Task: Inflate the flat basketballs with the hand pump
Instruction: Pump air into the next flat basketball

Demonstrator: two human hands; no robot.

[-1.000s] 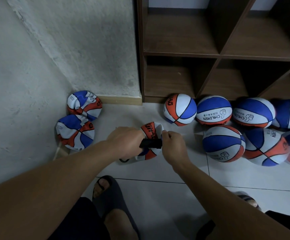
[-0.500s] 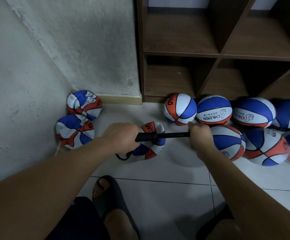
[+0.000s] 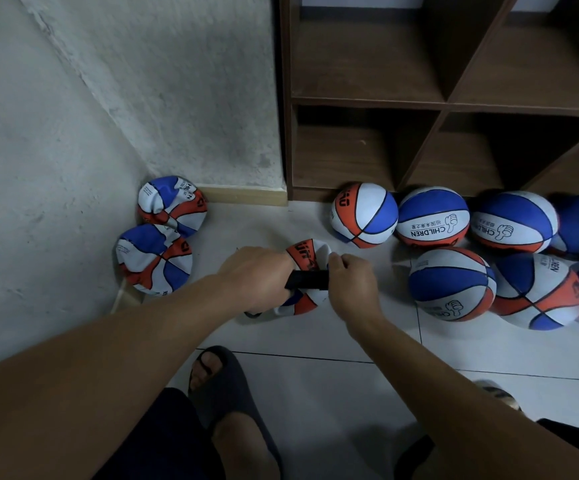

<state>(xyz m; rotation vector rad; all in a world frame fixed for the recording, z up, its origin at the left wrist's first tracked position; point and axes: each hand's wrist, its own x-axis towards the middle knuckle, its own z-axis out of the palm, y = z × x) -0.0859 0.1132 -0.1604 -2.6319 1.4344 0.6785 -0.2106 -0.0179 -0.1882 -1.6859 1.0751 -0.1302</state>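
A black hand pump (image 3: 307,279) lies level between my hands, its rod pushed in so only a short stretch of barrel shows. My left hand (image 3: 255,277) grips the barrel end; my right hand (image 3: 352,284) grips the handle end. Behind the pump a crumpled red, white and blue basketball (image 3: 307,252) sits on the floor, partly hidden by both hands. Two more flat basketballs lie in the left corner, one (image 3: 172,206) against the wall and one (image 3: 153,259) in front of it.
Several round basketballs (image 3: 452,284) crowd the floor at the right, in front of a dark wooden cubby shelf (image 3: 367,102). Walls close off the left and back. My sandalled foot (image 3: 222,382) rests on the white tiles below my arms.
Half a second ago the pump rod was drawn out far to the right. My right hand has since pushed it back in toward my left hand, as it was a second ago.
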